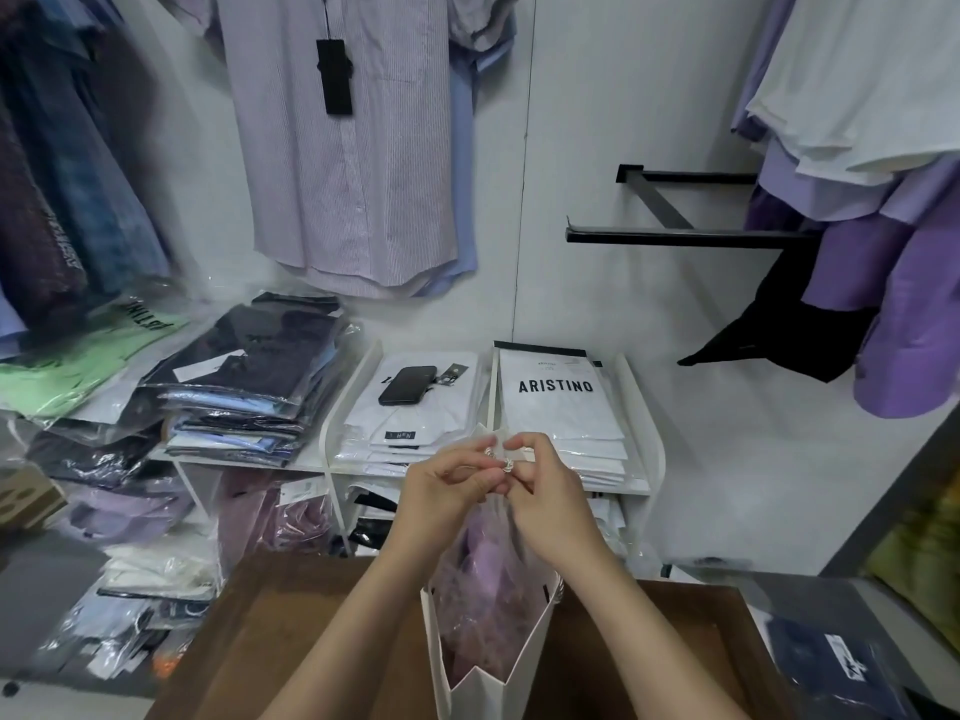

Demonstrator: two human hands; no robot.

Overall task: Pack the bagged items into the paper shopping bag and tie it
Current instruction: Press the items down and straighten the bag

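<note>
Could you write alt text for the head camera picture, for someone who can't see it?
Two hands, left hand and right hand, work together at the top of a white paper shopping bag holding a purple bagged garment. Behind them, a white rack holds folded packaged shirts.

The tall paper shopping bag (488,688) is off-white, and the clear plastic bag (485,610) in it shows lilac-purple cloth. It stands on a dark brown wooden surface (291,631). A short-sleeved hanging shirt (343,163) has fine lilac-and-white stripes and a black tag (335,75). The flat white packet (558,397) bears black letters. A slim phone (408,385) is black. A folded bagged garment (88,356) is light green.
</note>
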